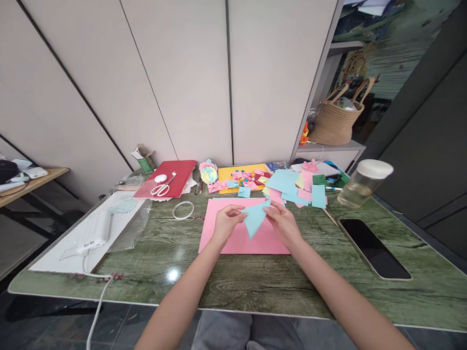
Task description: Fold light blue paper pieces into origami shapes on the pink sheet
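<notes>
A light blue paper folded into a triangle (255, 220) is held up over a pink sheet (236, 244), one point hanging down. My left hand (228, 223) pinches its left corner between thumb and fingers. At the upper right corner, my right hand (283, 220) grips the same paper with thumb and fingers. The pink sheet lies flat on the green table (164, 274). Just behind it sits a small folded blue piece (244, 192).
Behind are small folded papers on a yellow sheet (225, 173), loose blue sheets (281, 181) and a red folder (183, 171) with scissors (161, 189). A phone (374, 249) and a lidded jar (358, 188) stand right; a white power bank (95, 228) lies left.
</notes>
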Motion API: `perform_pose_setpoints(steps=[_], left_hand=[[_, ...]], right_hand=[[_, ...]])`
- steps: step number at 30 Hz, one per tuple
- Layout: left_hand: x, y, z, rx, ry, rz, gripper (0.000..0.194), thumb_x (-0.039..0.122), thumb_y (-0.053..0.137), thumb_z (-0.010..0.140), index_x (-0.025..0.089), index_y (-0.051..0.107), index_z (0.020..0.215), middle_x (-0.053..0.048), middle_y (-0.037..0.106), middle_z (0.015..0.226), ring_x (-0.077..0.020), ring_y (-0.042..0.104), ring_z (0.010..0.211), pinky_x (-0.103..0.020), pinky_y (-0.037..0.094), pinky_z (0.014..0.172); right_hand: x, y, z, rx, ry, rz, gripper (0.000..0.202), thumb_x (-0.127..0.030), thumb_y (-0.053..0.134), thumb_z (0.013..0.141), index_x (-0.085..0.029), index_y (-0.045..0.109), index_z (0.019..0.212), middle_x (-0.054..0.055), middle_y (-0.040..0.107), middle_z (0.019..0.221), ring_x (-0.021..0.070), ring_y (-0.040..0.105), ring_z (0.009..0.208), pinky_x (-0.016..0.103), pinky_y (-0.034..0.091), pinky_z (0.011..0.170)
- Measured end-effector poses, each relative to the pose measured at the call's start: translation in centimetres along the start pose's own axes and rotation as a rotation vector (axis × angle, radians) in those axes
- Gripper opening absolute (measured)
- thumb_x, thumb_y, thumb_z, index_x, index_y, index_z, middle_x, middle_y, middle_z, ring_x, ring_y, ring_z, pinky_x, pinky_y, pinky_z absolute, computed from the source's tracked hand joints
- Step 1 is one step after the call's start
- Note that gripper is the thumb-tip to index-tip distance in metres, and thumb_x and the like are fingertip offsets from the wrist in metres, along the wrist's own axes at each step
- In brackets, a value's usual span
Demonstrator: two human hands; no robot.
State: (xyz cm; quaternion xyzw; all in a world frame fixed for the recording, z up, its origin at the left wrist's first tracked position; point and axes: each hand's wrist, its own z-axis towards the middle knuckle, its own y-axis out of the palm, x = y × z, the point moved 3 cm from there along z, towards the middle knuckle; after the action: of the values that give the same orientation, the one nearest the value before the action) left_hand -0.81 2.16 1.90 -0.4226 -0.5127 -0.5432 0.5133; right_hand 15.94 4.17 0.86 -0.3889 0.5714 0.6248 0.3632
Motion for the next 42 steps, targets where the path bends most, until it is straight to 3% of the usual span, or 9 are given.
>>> perform_pose_setpoints(steps=[8,15,29,42], left_hand=[[0.1,0.1,0.0,-0.007,0.005,0.005,0.030,0.029,0.068,0.054,0.015,0.062,0.080,0.000,0.057,0.058,-0.0103,0.052,0.056,-0.023,0.042,0.053],[0.0,0.1,0.0,-0.029,0.014,0.004,0.029,0.028,0.068,0.055,0.015,0.062,0.080,0.000,0.058,0.057,-0.0096,0.052,0.055,-0.022,0.041,0.053],[-0.3,0.2,0.1,-0.049,0.011,0.034,0.028,0.027,0.067,0.057,0.014,0.062,0.082,0.000,0.058,0.058,-0.0093,0.052,0.055,-0.022,0.041,0.053],[-0.7,0.6,0.0,-0.093,-0.041,-0.044,0.031,0.026,0.068,0.057,0.013,0.060,0.084,0.000,0.057,0.057,-0.0083,0.050,0.054,-0.022,0.041,0.053]], right_hand=[[0.0,-0.6,0.3,0.043,-0.005,0.005,0.041,-0.027,0.068,0.058,-0.021,0.059,0.097,0.003,0.065,0.084,0.0185,0.059,0.082,0.033,0.045,0.079],[0.3,-1.2,0.7,0.063,-0.004,0.064,0.040,-0.023,0.070,0.057,-0.023,0.059,0.096,-0.001,0.064,0.071,0.0140,0.059,0.073,0.029,0.045,0.076],[-0.3,-2.0,1.0,0.141,-0.022,0.107,0.038,-0.023,0.069,0.059,-0.023,0.058,0.095,0.002,0.065,0.083,0.0162,0.058,0.084,0.030,0.045,0.079],[0.4,-2.2,1.0,0.262,-0.062,0.218,0.036,-0.017,0.071,0.056,-0.022,0.057,0.089,-0.001,0.065,0.068,0.0109,0.059,0.069,0.023,0.045,0.067]])
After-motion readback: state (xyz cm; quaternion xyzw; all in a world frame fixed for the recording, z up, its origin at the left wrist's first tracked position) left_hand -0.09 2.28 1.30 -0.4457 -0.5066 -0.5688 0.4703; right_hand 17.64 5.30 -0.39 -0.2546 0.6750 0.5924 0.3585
